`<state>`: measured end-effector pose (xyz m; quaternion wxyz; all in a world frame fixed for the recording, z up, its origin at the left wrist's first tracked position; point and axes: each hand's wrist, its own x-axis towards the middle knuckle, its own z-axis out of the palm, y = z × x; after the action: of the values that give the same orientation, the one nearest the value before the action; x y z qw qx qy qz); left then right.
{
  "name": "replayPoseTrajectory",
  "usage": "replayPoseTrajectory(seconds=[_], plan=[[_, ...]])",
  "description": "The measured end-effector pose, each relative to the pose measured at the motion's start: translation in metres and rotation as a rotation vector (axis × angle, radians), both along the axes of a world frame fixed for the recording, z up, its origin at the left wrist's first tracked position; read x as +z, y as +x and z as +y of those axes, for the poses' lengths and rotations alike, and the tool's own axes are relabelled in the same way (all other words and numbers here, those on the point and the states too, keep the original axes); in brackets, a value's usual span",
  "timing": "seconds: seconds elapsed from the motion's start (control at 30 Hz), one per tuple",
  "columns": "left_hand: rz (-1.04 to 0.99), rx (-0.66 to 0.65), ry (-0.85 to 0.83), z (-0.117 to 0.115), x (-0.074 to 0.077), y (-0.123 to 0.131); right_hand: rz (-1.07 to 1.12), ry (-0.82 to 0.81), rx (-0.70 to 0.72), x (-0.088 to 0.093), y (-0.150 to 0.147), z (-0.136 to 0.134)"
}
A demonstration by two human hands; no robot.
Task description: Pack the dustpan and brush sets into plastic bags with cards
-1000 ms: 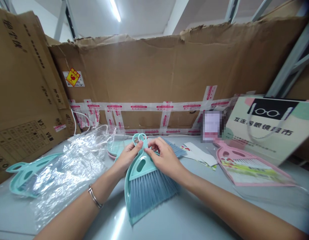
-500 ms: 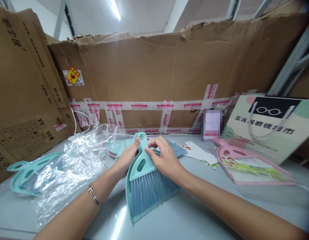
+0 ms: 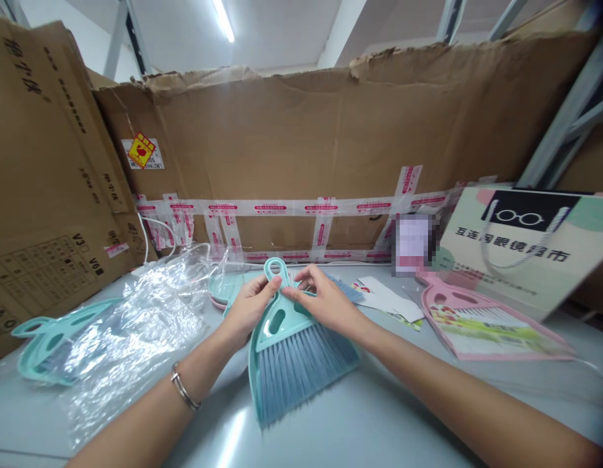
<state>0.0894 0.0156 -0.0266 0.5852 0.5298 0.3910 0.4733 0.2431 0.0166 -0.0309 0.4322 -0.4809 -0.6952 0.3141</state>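
A teal hand brush [image 3: 306, 367] with blue-grey bristles lies against a matching teal dustpan [image 3: 253, 367], whose rim shows along the brush's left side. Both are held above the table, bristles toward me. My left hand [image 3: 250, 304] is closed round the handle area from the left, its thumb on top just below the hanging loop. From the right, my right hand [image 3: 325, 300] grips the brush's upper body with its thumb close to the left one; its curled fingers are partly hidden. Behind my hands, more teal dustpans [image 3: 227, 286] show partly.
At left, crumpled clear plastic bags [image 3: 145, 325] partly cover another teal dustpan set [image 3: 52, 344]. White cards [image 3: 386, 299] lie behind my right hand. A pink dustpan set [image 3: 496, 325] in clear wrap rests before a paper bag [image 3: 516, 253]. Cardboard [image 3: 281, 143] walls the back.
The left thumb has moved over onto the handle, nearer the right thumb. The brush has shifted slightly right and now covers more of the dustpan's front edge.
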Motion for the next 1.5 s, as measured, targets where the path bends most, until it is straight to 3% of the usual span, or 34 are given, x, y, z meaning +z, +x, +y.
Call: replayPoseTrajectory(seconds=[0.13,0.2,0.4,0.57,0.73,0.9,1.2,1.27,1.37,1.43,1.5], plan=[[0.079,0.002,-0.026,0.004,-0.004,-0.001,-0.018,-0.243,0.32,0.007,0.009,0.006],[0.138,-0.019,-0.036,0.007,-0.007,-0.003,-0.025,-0.328,0.413,0.008,0.011,0.007],[0.489,-0.18,0.143,0.003,-0.003,-0.011,-0.011,-0.261,0.283,-0.007,0.012,0.016],[0.715,-0.067,0.346,-0.003,-0.002,-0.005,0.023,-0.276,0.336,-0.008,0.015,0.019],[0.719,-0.016,0.409,0.001,-0.01,0.0,-0.094,-0.125,0.173,-0.009,0.012,0.015],[0.676,-0.01,0.356,0.005,-0.015,0.0,-0.141,-0.02,0.071,-0.013,0.008,0.011],[0.538,-0.059,0.318,0.006,-0.003,-0.006,-0.036,-0.164,0.217,0.004,0.022,0.011],[0.486,-0.021,0.303,0.006,0.001,-0.009,-0.052,-0.105,0.092,0.005,0.029,0.006],[0.403,0.076,0.238,0.007,0.003,-0.009,-0.146,0.221,-0.16,0.0,0.035,-0.008],[0.353,0.091,0.206,0.005,0.002,-0.006,-0.261,0.464,-0.223,-0.004,0.032,-0.017],[0.328,0.08,0.208,0.001,-0.001,-0.001,-0.389,0.553,-0.227,-0.008,0.025,-0.023]])
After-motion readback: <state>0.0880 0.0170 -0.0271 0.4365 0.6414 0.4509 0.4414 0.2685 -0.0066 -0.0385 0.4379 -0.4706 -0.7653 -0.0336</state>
